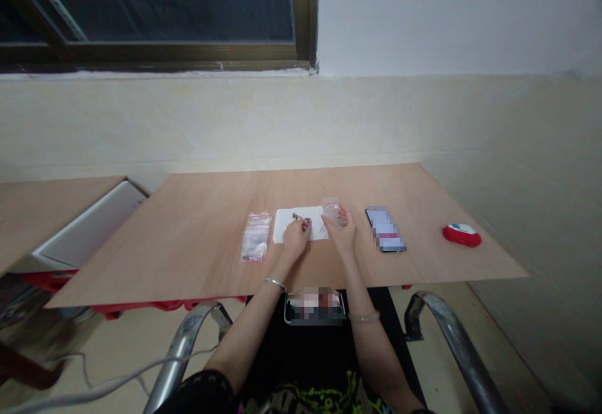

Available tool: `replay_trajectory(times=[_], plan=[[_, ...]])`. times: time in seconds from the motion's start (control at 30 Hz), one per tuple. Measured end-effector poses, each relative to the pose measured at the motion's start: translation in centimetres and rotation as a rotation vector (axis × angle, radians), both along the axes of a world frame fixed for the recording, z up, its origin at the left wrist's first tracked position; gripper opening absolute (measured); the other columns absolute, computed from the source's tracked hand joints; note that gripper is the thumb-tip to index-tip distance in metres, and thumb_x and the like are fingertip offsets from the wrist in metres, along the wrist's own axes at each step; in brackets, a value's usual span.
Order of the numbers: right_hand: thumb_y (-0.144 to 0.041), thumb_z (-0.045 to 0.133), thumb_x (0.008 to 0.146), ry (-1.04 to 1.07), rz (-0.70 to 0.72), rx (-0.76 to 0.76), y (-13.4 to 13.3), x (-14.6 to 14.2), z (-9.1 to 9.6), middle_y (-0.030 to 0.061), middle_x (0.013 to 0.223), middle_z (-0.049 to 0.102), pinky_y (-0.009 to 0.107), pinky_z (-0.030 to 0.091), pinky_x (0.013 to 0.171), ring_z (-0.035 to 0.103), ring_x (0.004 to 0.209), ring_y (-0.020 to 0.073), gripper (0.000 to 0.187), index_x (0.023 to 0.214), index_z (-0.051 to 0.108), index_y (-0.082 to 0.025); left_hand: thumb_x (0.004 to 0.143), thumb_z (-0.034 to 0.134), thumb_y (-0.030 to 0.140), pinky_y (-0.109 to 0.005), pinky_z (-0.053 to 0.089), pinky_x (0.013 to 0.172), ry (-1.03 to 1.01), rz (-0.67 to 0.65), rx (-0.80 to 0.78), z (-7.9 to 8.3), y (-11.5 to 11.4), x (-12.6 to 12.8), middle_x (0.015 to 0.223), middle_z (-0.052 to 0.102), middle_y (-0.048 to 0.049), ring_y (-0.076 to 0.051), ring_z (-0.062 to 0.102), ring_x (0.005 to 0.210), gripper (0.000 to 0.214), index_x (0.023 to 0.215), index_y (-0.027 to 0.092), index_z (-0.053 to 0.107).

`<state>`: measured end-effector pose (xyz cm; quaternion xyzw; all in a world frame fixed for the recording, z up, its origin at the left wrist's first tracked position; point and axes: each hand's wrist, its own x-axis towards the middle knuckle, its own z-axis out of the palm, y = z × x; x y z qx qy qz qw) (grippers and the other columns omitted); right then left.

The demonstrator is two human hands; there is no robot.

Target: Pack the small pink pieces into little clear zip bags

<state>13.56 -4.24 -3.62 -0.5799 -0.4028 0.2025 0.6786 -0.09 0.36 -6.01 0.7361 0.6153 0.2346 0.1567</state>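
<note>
Clear plastic cup (332, 212): where is it entered?

Item one, on the desk (188, 244), just past the right edge of a white paper sheet (286, 226), in the right hand (339, 231). Fingers (343, 216) curled round its side, grasping it.

Left hand (295, 239)?

Over the near part of the sheet, fingers drawn together beside a small dark-red piece (306, 223). Gripping it or not, I cannot tell.

Anything else on the paper?

Several small dark pieces (295, 216), just beyond the left fingers, too small to identify.

Left of the sheet?

One transparent zip bag (256, 237), pinkish contents, lying flat and just beside the paper.

Right of the cup?

One pixelated flat item (385, 229), dark-edged, set at a slant, then a red-and-white rounded object (461, 235), well apart, near the desk's right edge.

Wrists?

Metal bangle (275, 284) on the left, pale bangle (364, 317) on the right forearm.

Below the desk?

Pixelated item (314, 306) between the forearms, with a chrome chair arm (181, 351) to its left
</note>
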Motion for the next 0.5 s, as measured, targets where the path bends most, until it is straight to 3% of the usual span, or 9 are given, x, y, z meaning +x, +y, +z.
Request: replay_trajectory(times=[0.17,0.27,0.37,0.5], plan=[[-0.045,0.074,0.067,-0.066,-0.008,0.003,0.1,0.1,-0.1,0.0132,0.108,0.066,0.038,0.050,0.083,0.061,0.095,0.0237,0.061,0.117,0.058,-0.013,0.085,0.055,0.024,-0.027,0.042,0.069,-0.112,-0.065,0.057,-0.8,0.5,-0.6,0.086,0.069,-0.0089,-0.019,0.062,0.080,0.014,0.086,0.015,0.065],[-0.045,0.074,0.066,-0.096,-0.014,0.005,0.2,0.1,-0.2,0.0130,0.107,0.066,0.040,0.050,0.083,0.061,0.095,0.0241,0.061,0.116,0.059,-0.013,0.082,0.058,0.024,-0.026,0.044,0.070,-0.291,-0.062,0.055,-0.7,0.8,-1.1,0.085,0.070,-0.0084,-0.017,0.062,0.077,0.013,0.082,0.015,0.067],[-0.043,0.074,0.066,-0.123,-0.018,0.025,0.1,0.0,-0.2,0.0123,0.106,0.066,0.040,0.050,0.084,0.061,0.096,0.0240,0.059,0.114,0.059,-0.014,0.080,0.059,0.026,-0.025,0.045,0.067,-0.524,-0.063,0.033,1.1,1.2,-1.2,0.076,0.070,-0.0073,-0.016,0.062,0.071,0.017,0.074,0.013,0.067],[-0.042,0.072,0.067,-0.163,0.007,0.049,0.1,0.0,-0.4,0.0119,0.108,0.066,0.040,0.050,0.087,0.061,0.098,0.0241,0.056,0.114,0.059,-0.015,0.079,0.061,0.034,-0.024,0.045,0.061,-0.729,-0.052,0.043,5.0,1.3,-0.9,0.071,0.069,-0.0055,-0.015,0.061,0.065,0.023,0.078,0.012,0.069]])
